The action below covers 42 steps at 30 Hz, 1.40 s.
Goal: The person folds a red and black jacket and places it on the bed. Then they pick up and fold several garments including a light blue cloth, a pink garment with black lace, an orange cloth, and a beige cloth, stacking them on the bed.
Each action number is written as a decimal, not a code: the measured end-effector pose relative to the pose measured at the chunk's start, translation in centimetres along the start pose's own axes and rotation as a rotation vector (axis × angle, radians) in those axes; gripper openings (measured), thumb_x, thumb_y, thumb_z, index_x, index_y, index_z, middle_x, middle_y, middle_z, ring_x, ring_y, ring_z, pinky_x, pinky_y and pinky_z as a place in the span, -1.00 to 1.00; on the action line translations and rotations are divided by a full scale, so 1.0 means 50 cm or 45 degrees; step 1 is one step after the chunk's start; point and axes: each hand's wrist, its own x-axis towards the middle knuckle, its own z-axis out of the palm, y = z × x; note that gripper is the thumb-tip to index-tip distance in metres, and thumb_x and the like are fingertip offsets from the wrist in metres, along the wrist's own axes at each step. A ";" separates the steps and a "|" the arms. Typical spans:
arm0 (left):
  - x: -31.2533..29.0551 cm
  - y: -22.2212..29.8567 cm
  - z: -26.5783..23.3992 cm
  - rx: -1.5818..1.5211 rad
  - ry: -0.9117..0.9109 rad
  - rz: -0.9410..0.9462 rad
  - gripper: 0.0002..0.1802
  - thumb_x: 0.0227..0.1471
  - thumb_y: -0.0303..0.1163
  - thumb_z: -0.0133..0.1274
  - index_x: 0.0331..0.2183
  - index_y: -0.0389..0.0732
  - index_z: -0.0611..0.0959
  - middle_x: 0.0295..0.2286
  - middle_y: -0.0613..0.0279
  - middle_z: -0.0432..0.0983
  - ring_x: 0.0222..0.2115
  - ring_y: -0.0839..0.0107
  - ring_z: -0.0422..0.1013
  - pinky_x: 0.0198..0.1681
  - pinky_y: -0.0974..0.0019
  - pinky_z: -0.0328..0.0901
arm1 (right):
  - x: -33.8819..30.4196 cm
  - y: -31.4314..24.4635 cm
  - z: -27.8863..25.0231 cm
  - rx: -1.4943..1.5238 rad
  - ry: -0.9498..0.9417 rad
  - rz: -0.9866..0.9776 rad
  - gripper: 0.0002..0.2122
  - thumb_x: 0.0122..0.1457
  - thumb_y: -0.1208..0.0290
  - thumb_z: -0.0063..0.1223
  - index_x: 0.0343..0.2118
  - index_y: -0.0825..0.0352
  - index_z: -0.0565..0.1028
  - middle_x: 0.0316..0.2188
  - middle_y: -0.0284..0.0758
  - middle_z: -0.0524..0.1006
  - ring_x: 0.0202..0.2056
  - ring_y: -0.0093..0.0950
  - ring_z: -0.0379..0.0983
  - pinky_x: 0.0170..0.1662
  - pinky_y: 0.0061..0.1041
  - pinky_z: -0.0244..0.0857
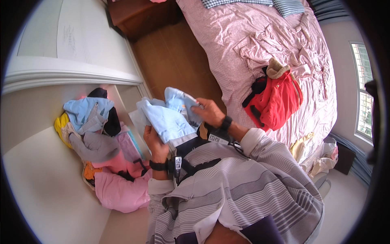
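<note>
Striped grey shirt [243, 179] fills the foreground. Just beyond it, the left hand [156, 145] grasps a light-blue garment [164, 123] near its lower left edge while the right hand [211, 113] pinches its right edge, holding it between a jumbled clothes heap [95, 145] and a bed [215, 30] bearing a red jacket [280, 101].

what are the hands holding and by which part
A light blue cloth garment: right hand at its right edge, left hand at its lower left.

No words are legible: a white rectangular label with black square codes [218, 139] on black worn gear [202, 131]; faint grey scribbles [70, 40] on a white panel [91, 30].
</note>
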 end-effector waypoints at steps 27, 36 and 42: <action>0.033 0.084 -0.036 0.307 -0.088 0.008 -0.84 0.25 -0.34 0.04 -0.32 -0.22 0.56 -0.35 0.34 0.53 -0.36 0.52 0.44 -0.26 0.38 0.36 | -0.116 -0.040 -0.242 -0.175 0.476 0.116 -0.79 0.28 0.37 0.04 -0.19 0.45 0.52 -0.52 -0.40 0.55 -0.56 -0.67 0.42 -0.54 -0.59 0.30; 0.044 0.102 0.008 0.391 -0.038 0.011 -0.83 0.27 -0.36 0.01 -0.29 -0.26 0.58 -0.37 0.35 0.51 -0.35 0.52 0.41 -0.24 0.39 0.31 | -0.142 -0.040 -0.234 -0.347 0.572 0.200 -0.68 0.26 0.34 0.06 0.00 0.41 0.41 -0.49 -0.29 0.53 -0.67 -0.61 0.41 -0.69 -0.59 0.28; 0.087 0.110 0.042 0.417 -0.219 0.073 -0.82 0.27 -0.36 0.01 -0.25 -0.29 0.58 -0.33 0.32 0.52 -0.31 0.51 0.42 -0.20 0.39 0.32 | -0.140 -0.009 -0.276 -0.114 0.429 0.132 -0.72 0.22 0.32 0.08 -0.13 0.45 0.53 -0.51 -0.24 0.57 -0.64 -0.51 0.50 -0.59 -0.51 0.38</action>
